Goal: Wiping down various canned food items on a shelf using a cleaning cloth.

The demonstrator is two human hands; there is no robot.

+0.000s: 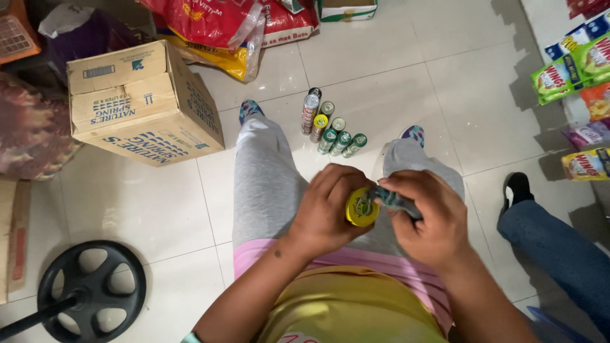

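Observation:
My left hand (327, 206) grips a yellow can (361, 208) with its bottom end turned toward the camera, over my lap. My right hand (429, 219) holds a crumpled grey-green cloth (393, 200) pressed against the can's side. Several more cans (327, 127) stand on the white tile floor between my feet, some green-topped, one yellow, others silver.
A cardboard box (143, 105) sits on the floor at left. A black round fan base (92, 292) lies at lower left. Red and yellow sacks (229, 28) lean at the top. Snack packets (581, 70) hang at right. Another person's jeans leg and black shoe (518, 187) are at right.

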